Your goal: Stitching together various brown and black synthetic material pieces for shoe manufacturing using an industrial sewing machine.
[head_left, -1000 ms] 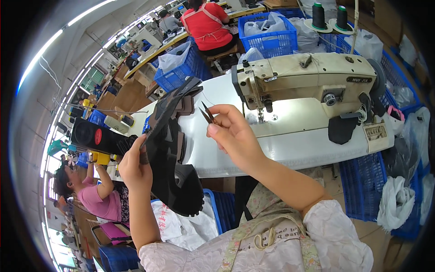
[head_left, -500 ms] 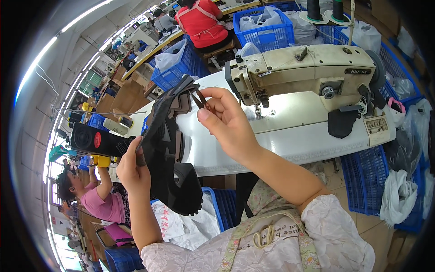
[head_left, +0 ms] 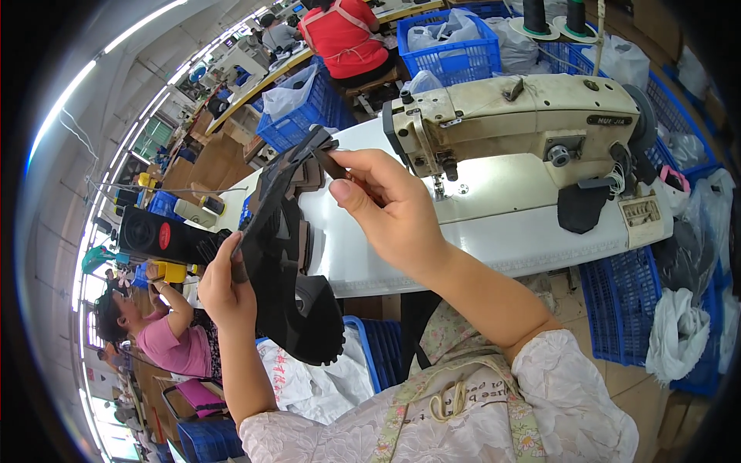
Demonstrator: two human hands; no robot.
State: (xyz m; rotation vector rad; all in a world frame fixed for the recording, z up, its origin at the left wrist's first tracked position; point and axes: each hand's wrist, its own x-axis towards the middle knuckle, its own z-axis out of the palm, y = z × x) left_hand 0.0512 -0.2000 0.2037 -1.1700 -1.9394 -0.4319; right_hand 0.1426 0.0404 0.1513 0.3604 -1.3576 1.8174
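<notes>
My left hand [head_left: 228,289] is closed on the edge of a black fabric piece [head_left: 282,239], held up at a slant in front of me. It looks like several stitched parts bunched together, with brown backing along one side and a notched lower end. Between the fingers of my right hand [head_left: 386,204] is a pair of dark thread snips [head_left: 330,163]. Their blades reach the upper end of the black piece, where a fine thread shows; the tips are hard to make out. To the right, a cream sewing machine [head_left: 517,127] stands on its white table [head_left: 370,262].
Blue crates [head_left: 621,309] with plastic bags flank the right side, and another blue crate [head_left: 378,351] sits below the table. Black thread spools [head_left: 534,17] stand behind the machine. One person in pink [head_left: 181,343] is at left; another in red [head_left: 345,38] sits further off.
My right hand has shifted slightly left, bringing the snips against the upper end of the black piece. Their blades, apart before, now look closer together. My left hand keeps its place.
</notes>
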